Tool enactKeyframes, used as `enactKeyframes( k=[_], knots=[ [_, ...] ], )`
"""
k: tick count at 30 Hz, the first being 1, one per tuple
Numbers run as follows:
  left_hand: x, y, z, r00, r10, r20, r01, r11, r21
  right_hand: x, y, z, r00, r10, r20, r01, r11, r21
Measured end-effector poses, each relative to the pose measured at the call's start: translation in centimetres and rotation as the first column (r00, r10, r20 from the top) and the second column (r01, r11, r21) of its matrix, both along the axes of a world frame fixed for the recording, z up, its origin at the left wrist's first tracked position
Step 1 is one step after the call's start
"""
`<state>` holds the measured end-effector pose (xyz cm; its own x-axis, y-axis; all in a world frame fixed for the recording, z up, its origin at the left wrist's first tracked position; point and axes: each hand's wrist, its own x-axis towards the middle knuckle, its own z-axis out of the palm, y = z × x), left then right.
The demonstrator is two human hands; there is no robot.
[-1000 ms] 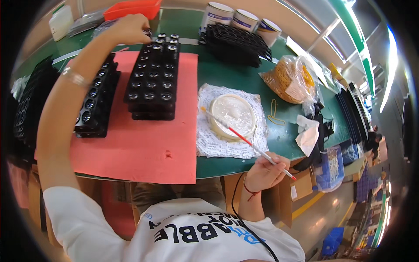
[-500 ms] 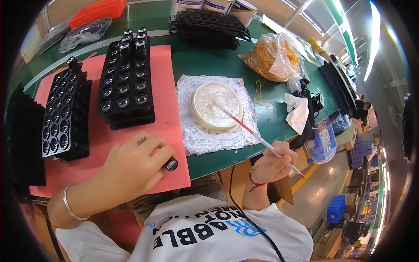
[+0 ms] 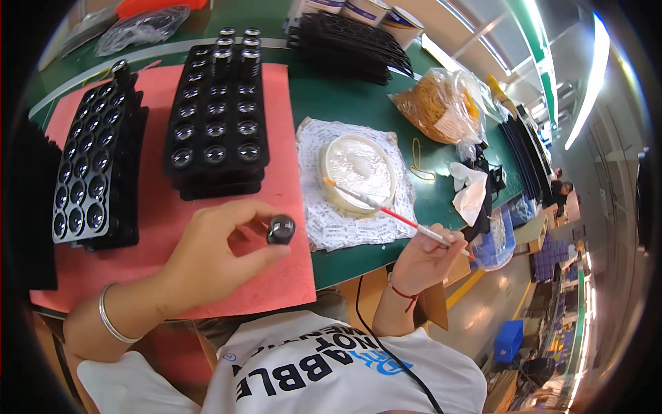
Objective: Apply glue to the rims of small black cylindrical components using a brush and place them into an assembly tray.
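Observation:
My left hand pinches a small black lens tube between thumb and fingers, its glossy rounded end toward me, above the pink mat. In my right hand is a thin paintbrush with a red and white handle. Its yellowish tip is over the left rim of a round white tub, whose shiny clear contents fill the middle. Whether the bristles touch the rim I cannot tell. Under the tub lies a crumpled printed white sheet.
Two stacks of black trays, left and centre, hold several lens tubes. Beyond are black empty trays and cans. A bag of yellow rubber bands, a loose band and white tissue lie right of the tub.
The brush tip has moved from over the tub's middle to its left rim. My left hand has lifted and turned, bringing the lens tube up, its end now facing me.

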<state>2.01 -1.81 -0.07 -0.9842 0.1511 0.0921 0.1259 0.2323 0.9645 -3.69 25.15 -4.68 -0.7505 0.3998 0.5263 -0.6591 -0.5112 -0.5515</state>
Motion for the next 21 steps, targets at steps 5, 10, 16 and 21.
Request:
enactKeyframes(
  k=[5, 10, 16, 21],
  knots=[
    [-0.8, -0.6, -0.1, 0.976, 0.015, 0.215, -0.066, 0.971, 0.23, 0.4, 0.6, -0.7, 0.93, 0.348, -0.116, -0.347, 0.937, 0.028],
    [-0.9, -0.7, -0.6, 0.992, 0.064, 0.113, -0.082, 0.982, 0.167, 0.8, -0.4, -0.5, 0.952, 0.279, -0.126, -0.247, 0.943, 0.224],
    [-1.0, -0.7, -0.5, 0.99, 0.054, 0.13, -0.076, 0.982, 0.17, 0.8, -0.3, -1.1, 0.97, 0.199, -0.138, -0.157, 0.951, 0.267],
    [-1.0, -0.7, -0.5, 0.989, 0.049, 0.136, -0.076, 0.978, 0.197, 0.8, -0.5, -1.1, 0.979, 0.158, -0.132, -0.112, 0.947, 0.3]
  ],
)
